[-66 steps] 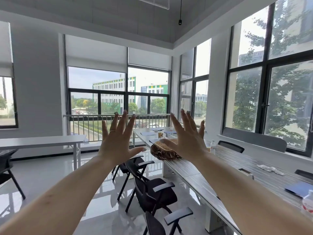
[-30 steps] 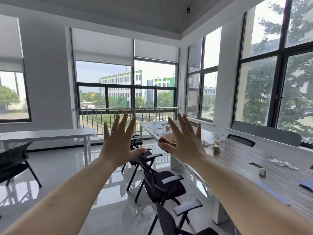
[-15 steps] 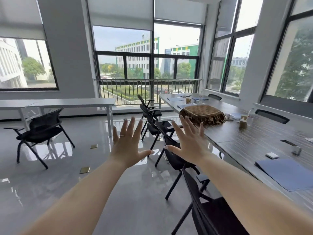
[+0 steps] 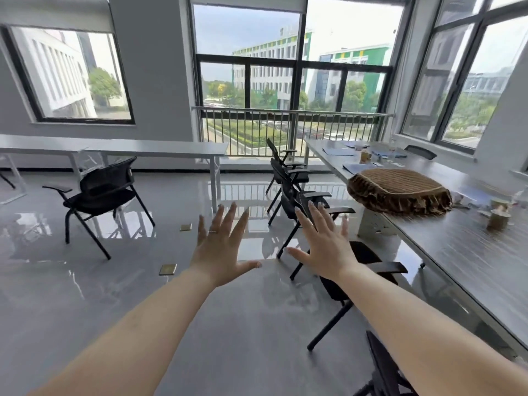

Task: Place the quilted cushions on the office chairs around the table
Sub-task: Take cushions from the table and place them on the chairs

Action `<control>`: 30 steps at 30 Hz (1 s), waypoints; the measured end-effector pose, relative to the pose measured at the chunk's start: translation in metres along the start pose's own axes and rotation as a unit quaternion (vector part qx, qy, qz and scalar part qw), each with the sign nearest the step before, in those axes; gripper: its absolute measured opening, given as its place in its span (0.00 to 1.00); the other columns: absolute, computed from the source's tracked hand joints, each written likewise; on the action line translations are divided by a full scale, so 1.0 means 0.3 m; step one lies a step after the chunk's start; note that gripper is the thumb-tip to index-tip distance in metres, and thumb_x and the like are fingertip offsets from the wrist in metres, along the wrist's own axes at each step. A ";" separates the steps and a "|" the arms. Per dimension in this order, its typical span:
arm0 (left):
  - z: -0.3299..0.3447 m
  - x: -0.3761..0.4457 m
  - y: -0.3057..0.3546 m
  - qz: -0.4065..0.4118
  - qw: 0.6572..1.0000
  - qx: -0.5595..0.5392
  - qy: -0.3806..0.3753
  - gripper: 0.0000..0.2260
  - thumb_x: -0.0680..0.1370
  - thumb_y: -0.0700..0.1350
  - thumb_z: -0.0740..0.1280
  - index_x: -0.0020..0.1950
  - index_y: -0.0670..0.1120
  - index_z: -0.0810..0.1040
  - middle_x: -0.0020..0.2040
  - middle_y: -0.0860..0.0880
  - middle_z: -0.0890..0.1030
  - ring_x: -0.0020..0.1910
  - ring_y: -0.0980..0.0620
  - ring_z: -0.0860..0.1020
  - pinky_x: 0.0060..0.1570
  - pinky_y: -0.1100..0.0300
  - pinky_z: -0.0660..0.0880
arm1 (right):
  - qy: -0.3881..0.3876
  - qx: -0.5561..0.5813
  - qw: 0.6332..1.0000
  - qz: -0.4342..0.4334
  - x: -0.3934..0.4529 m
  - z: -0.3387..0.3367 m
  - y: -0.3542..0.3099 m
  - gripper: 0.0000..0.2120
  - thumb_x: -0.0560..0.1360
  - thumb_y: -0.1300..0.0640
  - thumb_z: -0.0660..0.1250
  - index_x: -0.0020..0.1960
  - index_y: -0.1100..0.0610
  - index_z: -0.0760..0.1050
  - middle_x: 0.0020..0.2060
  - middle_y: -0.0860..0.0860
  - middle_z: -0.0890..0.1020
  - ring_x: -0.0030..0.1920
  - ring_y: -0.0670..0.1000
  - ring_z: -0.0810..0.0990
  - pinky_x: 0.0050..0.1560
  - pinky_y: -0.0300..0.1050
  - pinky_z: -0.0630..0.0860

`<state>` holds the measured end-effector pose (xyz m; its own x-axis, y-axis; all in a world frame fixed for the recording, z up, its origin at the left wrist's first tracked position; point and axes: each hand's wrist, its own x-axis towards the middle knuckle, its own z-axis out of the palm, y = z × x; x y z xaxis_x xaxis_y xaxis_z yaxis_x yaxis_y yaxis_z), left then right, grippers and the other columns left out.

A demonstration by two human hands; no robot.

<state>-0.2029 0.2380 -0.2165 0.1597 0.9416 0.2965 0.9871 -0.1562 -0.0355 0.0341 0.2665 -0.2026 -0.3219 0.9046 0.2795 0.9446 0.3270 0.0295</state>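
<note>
A stack of brown quilted cushions [image 4: 400,190] lies on the long grey table [image 4: 463,252] at the right. Black office chairs line the table's left side: the nearest one [image 4: 363,261] sits just beyond my right hand, and others [image 4: 288,172] stand farther back. My left hand [image 4: 221,247] and my right hand [image 4: 325,244] are both held out in front of me over the floor, fingers spread, holding nothing. The cushions are well to the right of my right hand.
A lone black chair [image 4: 100,192] stands at the left on the glossy floor. A white side table [image 4: 154,147] runs along the far wall. Papers, cups and jars [image 4: 498,218] sit on the long table. Brass floor plates [image 4: 168,269] lie in the floor.
The view has tilted down and moved closer to the table. The cushions now appear larger at the right. Both hands stay spread and empty, lower in view.
</note>
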 end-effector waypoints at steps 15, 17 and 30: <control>0.299 0.852 -0.460 -0.057 0.997 0.033 -0.037 0.46 0.70 0.75 0.52 0.70 0.55 0.24 0.74 0.49 0.27 0.77 0.44 0.32 0.72 0.38 0.33 | -0.002 0.010 0.999 -0.040 1.027 0.376 0.100 0.47 0.63 0.23 0.34 0.77 0.43 0.36 0.78 0.49 0.39 0.77 0.53 0.36 0.71 0.66 0.35; 0.365 1.024 -0.532 -0.035 0.998 0.048 -0.031 0.46 0.70 0.75 0.51 0.70 0.54 0.24 0.75 0.48 0.28 0.77 0.44 0.32 0.72 0.37 0.34 | 0.000 0.002 0.999 -0.034 1.163 0.440 0.121 0.47 0.63 0.23 0.34 0.77 0.43 0.36 0.78 0.49 0.39 0.77 0.52 0.35 0.70 0.65 0.34; 0.726 2.064 -0.669 0.106 0.993 0.022 -0.056 0.47 0.68 0.77 0.47 0.73 0.52 0.28 0.79 0.47 0.36 0.77 0.43 0.33 0.71 0.37 0.32 | -0.029 -0.018 0.998 0.044 1.928 0.701 0.404 0.49 0.58 0.22 0.29 0.77 0.41 0.37 0.78 0.48 0.38 0.74 0.49 0.30 0.68 0.63 0.27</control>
<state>-0.2993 0.9174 -0.2336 0.3610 0.9170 0.1695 0.9306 -0.3426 -0.1286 -0.0512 0.8868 -0.2392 -0.2393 0.9443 0.2257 0.9708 0.2359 0.0424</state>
